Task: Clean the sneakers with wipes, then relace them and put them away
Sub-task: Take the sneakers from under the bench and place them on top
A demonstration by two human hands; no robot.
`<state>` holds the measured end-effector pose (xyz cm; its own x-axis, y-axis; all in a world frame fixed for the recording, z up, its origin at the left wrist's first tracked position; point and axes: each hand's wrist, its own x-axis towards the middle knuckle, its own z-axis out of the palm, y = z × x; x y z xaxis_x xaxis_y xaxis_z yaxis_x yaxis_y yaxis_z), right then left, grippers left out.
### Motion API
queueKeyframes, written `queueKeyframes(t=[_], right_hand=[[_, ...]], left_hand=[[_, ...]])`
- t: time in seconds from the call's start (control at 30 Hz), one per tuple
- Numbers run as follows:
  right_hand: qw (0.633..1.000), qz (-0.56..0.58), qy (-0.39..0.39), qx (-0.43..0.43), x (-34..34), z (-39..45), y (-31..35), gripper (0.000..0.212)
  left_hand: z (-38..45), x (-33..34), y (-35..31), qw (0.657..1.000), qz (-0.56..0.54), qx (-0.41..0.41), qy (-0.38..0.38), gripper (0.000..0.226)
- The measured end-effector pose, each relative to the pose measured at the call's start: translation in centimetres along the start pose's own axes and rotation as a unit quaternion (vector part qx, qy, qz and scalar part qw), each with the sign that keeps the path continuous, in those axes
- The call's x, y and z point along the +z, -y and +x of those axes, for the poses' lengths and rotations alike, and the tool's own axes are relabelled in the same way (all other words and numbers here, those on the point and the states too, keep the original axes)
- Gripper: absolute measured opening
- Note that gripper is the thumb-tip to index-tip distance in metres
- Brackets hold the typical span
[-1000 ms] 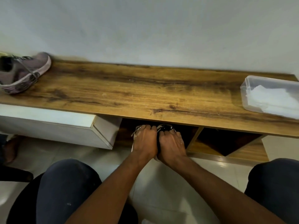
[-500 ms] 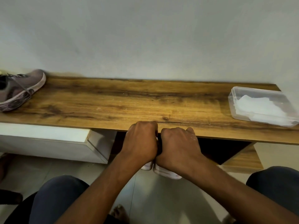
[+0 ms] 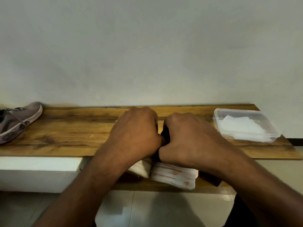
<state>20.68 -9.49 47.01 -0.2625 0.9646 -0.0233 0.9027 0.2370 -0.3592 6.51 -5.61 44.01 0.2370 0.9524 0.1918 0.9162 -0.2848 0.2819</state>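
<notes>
My left hand (image 3: 136, 135) and my right hand (image 3: 188, 140) each grip one white sneaker of a pair, held side by side at the front edge of the wooden bench top (image 3: 73, 131). Only the heels show: the left sneaker's heel (image 3: 141, 167) and the right sneaker's white sole (image 3: 175, 176) with reddish stains. My hands hide the uppers. A clear plastic box of white wipes (image 3: 244, 126) sits at the right end of the bench.
A mauve running shoe (image 3: 18, 120) lies at the bench's left end. A white drawer unit (image 3: 39, 172) sits under the bench at left, an open wooden shelf (image 3: 164, 185) below the middle. Grey wall behind, tiled floor below.
Both hands have lifted the pair of white sneakers out of the compartment under the bench, up to the bench top's front edge. The view has tilted upward.
</notes>
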Motion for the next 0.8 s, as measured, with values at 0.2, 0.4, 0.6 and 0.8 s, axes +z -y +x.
queueKeyframes(t=[0.2, 0.4, 0.6, 0.8], right_hand=[[0.996, -0.033, -0.071, -0.032, -3.5, 0.2, -0.8, 0.021], [0.987, -0.049, -0.152, -0.020, -3.0, 4.0, -3.3, 0.025], [0.976, -0.065, -0.207, 0.007, 2.1, 9.0, -7.9, 0.034], [0.972, -0.058, -0.225, 0.026, 9.0, 12.8, -12.5, 0.037]], left_hand=[[1.8, -3.0, -2.4, 0.998, -0.019, 0.007, -0.067, 0.016], [5.5, 0.3, -1.2, 0.971, -0.118, 0.041, -0.204, 0.027], [8.5, 7.2, 1.6, 0.951, -0.102, 0.069, -0.285, 0.042], [10.3, 14.3, 4.4, 0.960, -0.103, 0.086, -0.246, 0.053]])
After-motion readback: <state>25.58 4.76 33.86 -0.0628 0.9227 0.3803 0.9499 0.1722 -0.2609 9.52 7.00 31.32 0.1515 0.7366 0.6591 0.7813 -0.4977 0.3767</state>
